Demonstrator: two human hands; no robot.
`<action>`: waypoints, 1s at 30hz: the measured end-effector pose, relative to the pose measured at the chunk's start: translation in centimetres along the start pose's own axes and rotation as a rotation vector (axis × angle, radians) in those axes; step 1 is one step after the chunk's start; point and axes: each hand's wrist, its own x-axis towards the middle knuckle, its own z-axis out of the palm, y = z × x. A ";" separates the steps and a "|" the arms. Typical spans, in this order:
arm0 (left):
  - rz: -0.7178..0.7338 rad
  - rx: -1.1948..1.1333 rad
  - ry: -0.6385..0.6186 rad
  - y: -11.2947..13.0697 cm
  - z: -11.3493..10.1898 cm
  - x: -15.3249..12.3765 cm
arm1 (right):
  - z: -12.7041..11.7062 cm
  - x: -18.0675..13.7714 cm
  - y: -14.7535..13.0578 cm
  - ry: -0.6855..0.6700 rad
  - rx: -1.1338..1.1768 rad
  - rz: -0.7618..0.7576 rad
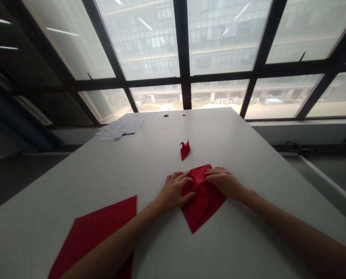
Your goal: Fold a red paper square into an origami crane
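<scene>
A folded sheet of red origami paper lies on the table in front of me, one corner pointing toward me and creases running across it. My left hand holds its left side, with the thumb on top and the fingers bent along the upper left edge. At the upper right, my right hand has its fingers closed on a raised fold; its thumb is mostly hidden. Just beyond the paper stands a small finished red paper crane, touched by neither hand.
A larger stack or sheet of red paper lies at the lower left, partly under my left forearm. White printed sheets with a dark pen rest at the far left of the white table. Behind it are large windows.
</scene>
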 end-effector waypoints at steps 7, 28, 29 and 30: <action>0.053 -0.051 0.115 0.5 -0.1 0.3 | 0.1 0.1 0.0 0.069 0.098 0.032; -0.020 -0.151 0.249 1.4 -0.3 0.3 | 0.3 -0.4 0.7 0.270 -0.263 -0.069; -0.038 -0.142 0.255 1.4 -0.3 0.3 | 0.4 -0.4 0.8 0.279 -0.284 -0.084; -0.056 -0.131 0.259 1.5 -0.3 0.2 | 0.4 -0.4 0.8 0.288 -0.306 -0.096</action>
